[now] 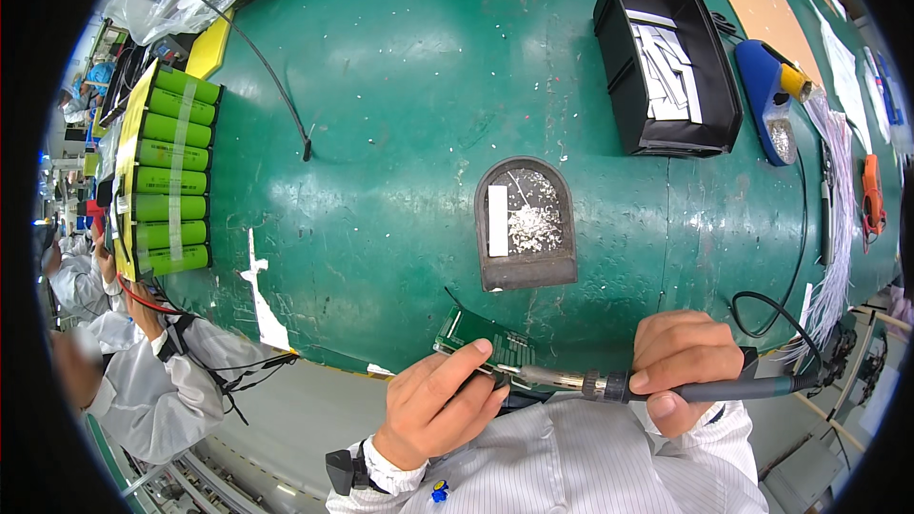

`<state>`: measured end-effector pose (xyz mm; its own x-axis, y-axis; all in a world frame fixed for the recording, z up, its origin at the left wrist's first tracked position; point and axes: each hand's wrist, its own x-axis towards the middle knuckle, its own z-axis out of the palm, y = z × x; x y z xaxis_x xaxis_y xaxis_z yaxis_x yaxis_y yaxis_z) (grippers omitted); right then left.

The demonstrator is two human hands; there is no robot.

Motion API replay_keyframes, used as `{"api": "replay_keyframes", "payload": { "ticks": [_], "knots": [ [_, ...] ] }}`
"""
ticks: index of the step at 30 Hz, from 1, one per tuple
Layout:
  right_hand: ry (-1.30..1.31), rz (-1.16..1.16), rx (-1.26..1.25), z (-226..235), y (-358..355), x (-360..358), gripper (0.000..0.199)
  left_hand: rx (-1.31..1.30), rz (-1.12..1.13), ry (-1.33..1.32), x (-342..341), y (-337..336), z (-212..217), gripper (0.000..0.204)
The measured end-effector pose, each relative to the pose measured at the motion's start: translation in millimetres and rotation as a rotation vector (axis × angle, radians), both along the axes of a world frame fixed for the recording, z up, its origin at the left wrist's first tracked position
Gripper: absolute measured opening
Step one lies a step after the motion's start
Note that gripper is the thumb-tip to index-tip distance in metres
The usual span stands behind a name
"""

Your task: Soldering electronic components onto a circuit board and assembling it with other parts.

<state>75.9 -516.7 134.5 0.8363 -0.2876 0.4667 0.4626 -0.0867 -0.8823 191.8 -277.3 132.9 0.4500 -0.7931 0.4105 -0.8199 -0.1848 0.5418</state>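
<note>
You wear this fisheye on your head, the left of a pair, looking down over the bench point(381, 152) from above its near edge. Your left hand point(440, 409) and right hand point(687, 360) sit close, low in the view, your smock point(600, 452) beneath; the wide sweep reaches a co-worker point(176, 405) at left and bends straight edges.

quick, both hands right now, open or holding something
Left hand: closed, holding the green circuit board.
Right hand: closed around the handle of the soldering iron.
</note>
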Motion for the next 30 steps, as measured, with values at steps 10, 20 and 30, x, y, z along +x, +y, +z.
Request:
{"api": "replay_keyframes", "payload": {
  "ticks": [10,20,30],
  "knots": [
    [0.019,-0.019,0.015,-0.4,1.7,-1.2,0.014,0.005,0.004,-0.004,-0.3,0.5,0.4,0.023],
    [0.031,-0.032,0.008,0.6,2.3,-1.1,0.017,-0.009,-0.001,0.015,0.5,0.6,-0.3,0.023],
    [0.014,-0.026,0.007,-0.4,1.9,-0.8,0.016,-0.011,-0.004,0.007,0.7,0.2,-1.1,0.023]
  ]
}}
